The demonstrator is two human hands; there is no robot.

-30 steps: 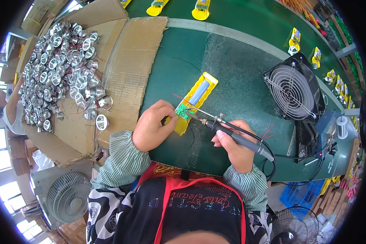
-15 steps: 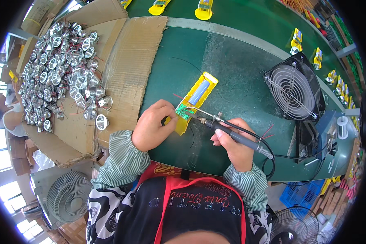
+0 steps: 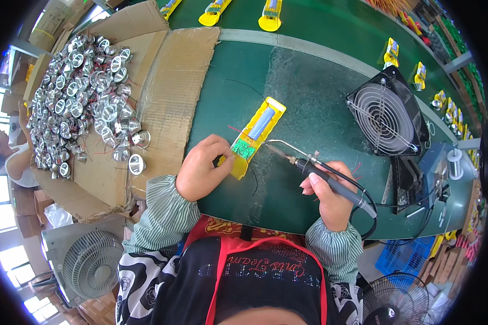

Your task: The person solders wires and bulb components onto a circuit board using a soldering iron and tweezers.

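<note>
On the green bench lies a yellow plastic flashlight housing (image 3: 275, 106), tilted, with a blue cylindrical battery (image 3: 262, 122) and a green circuit board (image 3: 243, 150) inside. My left hand (image 3: 205, 167) is closed at the housing's lower left edge, thumb and fingers pinching it beside the board; the fingertips are partly hidden. A red wire sticks out just above those fingers. My right hand (image 3: 333, 192) grips a soldering iron (image 3: 309, 169) with a thin metal solder-feed tube (image 3: 287, 146) along it. The iron's tip is right of the board, apart from it.
A cardboard box (image 3: 168, 92) at left holds many silver reflector cups (image 3: 108, 112) with red wires. A black fan with a wire guard (image 3: 385, 118) stands at right, near a solder spool (image 3: 455, 162). More yellow housings (image 3: 270, 20) sit along the far green strip. Cables trail from the iron.
My right hand has drawn the soldering iron right, lifting its tip off the circuit board. The housing has shifted slightly left, and my left hand stays at its edge.
</note>
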